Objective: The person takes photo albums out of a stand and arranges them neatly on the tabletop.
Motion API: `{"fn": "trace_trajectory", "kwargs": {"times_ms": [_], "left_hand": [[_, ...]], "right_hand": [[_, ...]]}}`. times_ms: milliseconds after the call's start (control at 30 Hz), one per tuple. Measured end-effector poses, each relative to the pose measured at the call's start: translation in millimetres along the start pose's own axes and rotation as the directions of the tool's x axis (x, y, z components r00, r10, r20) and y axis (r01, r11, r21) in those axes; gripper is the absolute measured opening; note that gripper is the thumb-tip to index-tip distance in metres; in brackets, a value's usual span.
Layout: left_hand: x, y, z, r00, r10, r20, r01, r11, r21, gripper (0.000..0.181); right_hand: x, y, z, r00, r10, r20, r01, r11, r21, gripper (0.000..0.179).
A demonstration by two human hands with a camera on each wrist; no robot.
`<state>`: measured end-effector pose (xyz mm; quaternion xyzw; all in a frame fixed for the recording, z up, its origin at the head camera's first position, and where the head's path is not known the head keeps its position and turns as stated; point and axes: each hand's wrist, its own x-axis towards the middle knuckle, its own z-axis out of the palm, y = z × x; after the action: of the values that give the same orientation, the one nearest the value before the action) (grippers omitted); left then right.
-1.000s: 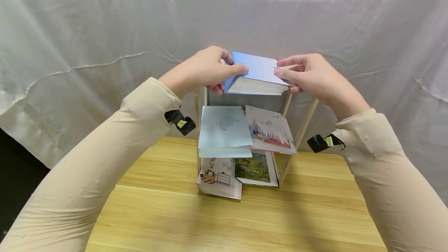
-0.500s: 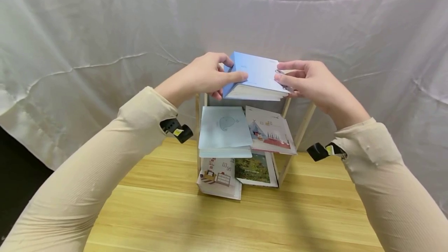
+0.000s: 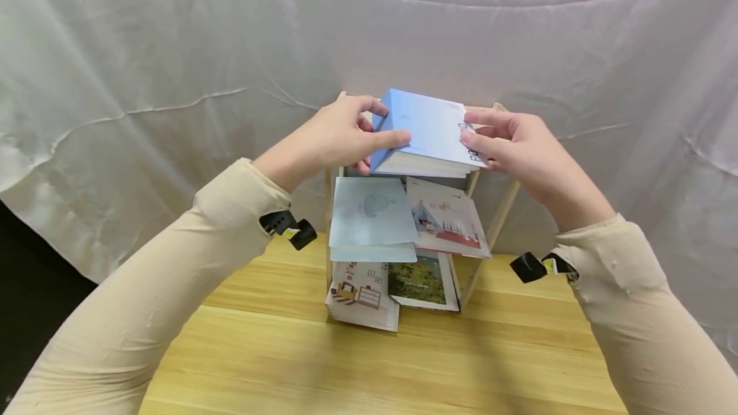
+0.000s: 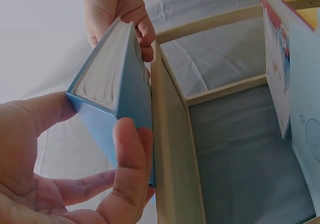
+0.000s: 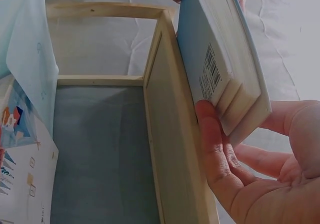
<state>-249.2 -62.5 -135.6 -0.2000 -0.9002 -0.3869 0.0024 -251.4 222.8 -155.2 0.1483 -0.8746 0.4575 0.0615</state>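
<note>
The head view is brightly lit, and soft-edged shadows are cast across the yellow wood-grain surface. Both wrist views are rendered dimmer and muted, with the pale grey cloth backdrop washed out towards one upper corner.

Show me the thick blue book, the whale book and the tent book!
Thick blue book (image 3: 429, 128): head view, on its upper cover.
Whale book (image 3: 374, 218): head view, on its pale cover.
Tent book (image 3: 448, 217): head view, on its picture cover.
</note>
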Motion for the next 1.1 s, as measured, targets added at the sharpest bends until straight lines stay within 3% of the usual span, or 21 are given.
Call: {"fn": "trace_trajectory", "kwargs": {"times_ms": [167,567,833,1100], "left_hand": [[-5.8,-2.9,3.6,1.0,0.029,-0.01,-0.029,1.0,-0.009,0.071],[-13.5,-18.1,12.6,1.0,0.027,0.015,-0.025,0.996,-0.088,0.079],[-19.2,-30.9,17.3,1.0,0.023,-0.007,-0.023,0.995,-0.097,0.082],[-21.9,-37.6,21.9,0.999,0.041,-0.007,-0.042,0.991,-0.129,0.083]], "right_hand": [[-5.8,4.3,-0.4,1.0,-0.007,0.009,0.007,0.999,0.048,0.061],[-17.1,17.0,8.0,0.999,-0.018,0.031,0.012,0.982,0.188,0.072],[-20.3,24.7,16.1,0.999,-0.032,0.043,0.016,0.943,0.331,0.073],[-27.4,31.7,21.0,0.998,-0.056,0.028,0.041,0.927,0.372,0.077]]}}
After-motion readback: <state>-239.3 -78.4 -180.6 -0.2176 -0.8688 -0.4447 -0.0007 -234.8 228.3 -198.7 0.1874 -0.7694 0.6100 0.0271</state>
